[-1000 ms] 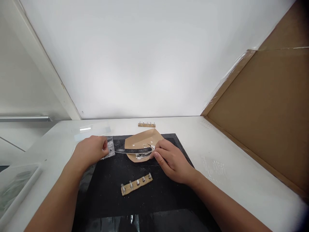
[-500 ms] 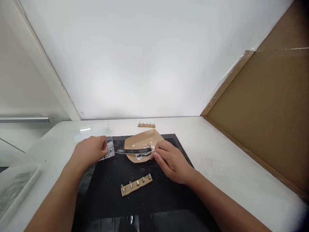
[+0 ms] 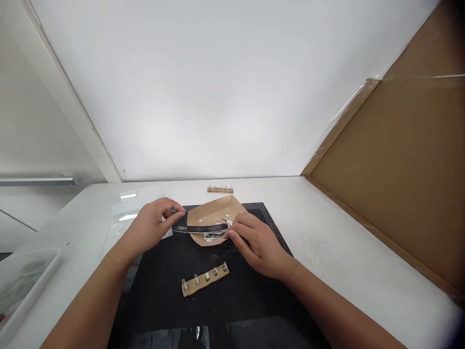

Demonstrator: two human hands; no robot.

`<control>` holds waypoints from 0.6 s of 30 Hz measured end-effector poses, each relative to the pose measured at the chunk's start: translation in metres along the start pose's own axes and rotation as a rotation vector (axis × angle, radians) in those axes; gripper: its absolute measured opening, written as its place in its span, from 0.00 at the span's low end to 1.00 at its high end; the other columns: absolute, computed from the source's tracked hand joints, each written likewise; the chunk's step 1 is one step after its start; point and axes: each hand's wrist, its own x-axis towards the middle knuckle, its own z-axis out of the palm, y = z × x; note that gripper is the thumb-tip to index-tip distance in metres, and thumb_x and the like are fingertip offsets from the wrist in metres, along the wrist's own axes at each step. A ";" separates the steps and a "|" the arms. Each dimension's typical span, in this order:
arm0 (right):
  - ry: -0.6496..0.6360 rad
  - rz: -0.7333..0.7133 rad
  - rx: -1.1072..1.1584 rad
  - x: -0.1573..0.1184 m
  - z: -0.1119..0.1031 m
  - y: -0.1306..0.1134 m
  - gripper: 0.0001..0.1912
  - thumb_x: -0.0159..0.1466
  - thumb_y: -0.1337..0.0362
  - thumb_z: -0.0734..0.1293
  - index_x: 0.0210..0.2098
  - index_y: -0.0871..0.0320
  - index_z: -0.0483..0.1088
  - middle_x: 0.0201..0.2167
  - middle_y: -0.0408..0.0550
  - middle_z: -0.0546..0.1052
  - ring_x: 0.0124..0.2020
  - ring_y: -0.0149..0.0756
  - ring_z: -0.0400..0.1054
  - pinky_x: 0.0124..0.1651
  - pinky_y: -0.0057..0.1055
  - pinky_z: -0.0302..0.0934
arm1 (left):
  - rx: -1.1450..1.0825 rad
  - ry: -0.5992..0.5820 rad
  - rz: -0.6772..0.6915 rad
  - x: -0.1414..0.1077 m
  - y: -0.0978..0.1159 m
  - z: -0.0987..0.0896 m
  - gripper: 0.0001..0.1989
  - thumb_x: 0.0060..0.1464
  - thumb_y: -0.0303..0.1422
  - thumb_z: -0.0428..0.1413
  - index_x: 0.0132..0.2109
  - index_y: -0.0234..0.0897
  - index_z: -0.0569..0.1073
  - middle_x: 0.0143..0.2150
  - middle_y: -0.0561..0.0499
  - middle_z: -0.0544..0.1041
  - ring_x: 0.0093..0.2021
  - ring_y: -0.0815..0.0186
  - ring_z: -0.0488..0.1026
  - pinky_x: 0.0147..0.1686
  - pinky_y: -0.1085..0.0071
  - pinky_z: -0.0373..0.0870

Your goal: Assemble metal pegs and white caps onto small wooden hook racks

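A black, slightly curved nail file (image 3: 203, 228) reaches leftward from my right hand (image 3: 256, 242), whose thumb and fingers are closed on its right end. The file hangs over a brown paper tray (image 3: 207, 212) holding small white pieces (image 3: 228, 223) and dark strips. My left hand (image 3: 160, 220) pinches thumb and forefinger together just above the file's left end; anything between those fingertips is too small to make out. Nearer to me, a tan strip (image 3: 205, 281) bears several small upright posts, some topped with clear or white nail tips.
Everything sits around a black mat (image 3: 163, 291) on a white table (image 3: 308, 218). A second strip with posts (image 3: 220, 189) lies behind the tray. A clear case (image 3: 167, 233) is partly hidden by my left hand. A translucent bin (image 3: 32, 276) stands at left; a cardboard panel (image 3: 399, 169) rises at right.
My left hand has moved right, from above the clear case to the file's left end, and its fingers now point toward the tray. My right hand and the file have barely moved.
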 end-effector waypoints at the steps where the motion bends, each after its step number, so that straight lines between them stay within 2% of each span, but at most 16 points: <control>1: 0.019 0.011 0.018 0.000 0.001 0.000 0.15 0.78 0.63 0.59 0.41 0.55 0.76 0.37 0.50 0.75 0.41 0.41 0.68 0.44 0.38 0.63 | -0.071 0.003 0.019 0.000 0.004 0.006 0.18 0.65 0.51 0.56 0.44 0.43 0.81 0.42 0.48 0.82 0.34 0.62 0.75 0.30 0.70 0.67; 3: 0.074 0.029 0.071 0.000 0.005 0.000 0.13 0.78 0.63 0.61 0.43 0.55 0.77 0.38 0.49 0.77 0.41 0.40 0.70 0.45 0.37 0.65 | -0.220 0.011 0.047 -0.001 0.012 0.018 0.17 0.64 0.49 0.59 0.44 0.41 0.81 0.44 0.47 0.82 0.35 0.64 0.74 0.32 0.71 0.69; 6: 0.164 0.048 0.169 0.000 0.011 0.000 0.12 0.77 0.64 0.62 0.47 0.52 0.79 0.37 0.47 0.79 0.39 0.38 0.73 0.43 0.35 0.66 | -0.493 -0.032 -0.027 -0.005 0.025 0.035 0.18 0.62 0.50 0.62 0.45 0.39 0.82 0.29 0.52 0.76 0.26 0.70 0.67 0.25 0.74 0.65; 7: 0.188 0.060 0.199 0.000 0.013 0.000 0.12 0.77 0.65 0.63 0.48 0.51 0.79 0.36 0.46 0.80 0.38 0.37 0.74 0.43 0.34 0.67 | -0.586 -0.055 -0.052 -0.006 0.029 0.040 0.19 0.61 0.50 0.63 0.45 0.38 0.82 0.27 0.54 0.74 0.23 0.71 0.65 0.22 0.76 0.62; 10: 0.256 0.121 0.261 0.000 0.017 -0.003 0.10 0.75 0.65 0.67 0.50 0.49 0.81 0.36 0.45 0.82 0.37 0.37 0.75 0.41 0.33 0.68 | -0.799 -0.070 -0.103 -0.011 0.040 0.054 0.20 0.57 0.49 0.67 0.46 0.37 0.82 0.27 0.54 0.74 0.22 0.73 0.64 0.17 0.79 0.58; 12: 0.301 0.147 0.300 -0.001 0.019 -0.006 0.08 0.72 0.64 0.71 0.49 0.49 0.81 0.36 0.44 0.83 0.36 0.36 0.76 0.39 0.33 0.68 | -0.867 -0.078 -0.130 -0.013 0.045 0.062 0.21 0.55 0.48 0.69 0.46 0.36 0.82 0.26 0.53 0.74 0.24 0.71 0.68 0.17 0.80 0.59; 18: 0.375 0.109 0.372 -0.001 0.023 -0.012 0.07 0.67 0.65 0.76 0.44 0.50 0.80 0.33 0.41 0.81 0.31 0.32 0.73 0.33 0.30 0.65 | -0.968 -0.127 -0.146 -0.017 0.051 0.077 0.21 0.55 0.46 0.70 0.49 0.36 0.84 0.24 0.53 0.75 0.25 0.72 0.69 0.21 0.80 0.60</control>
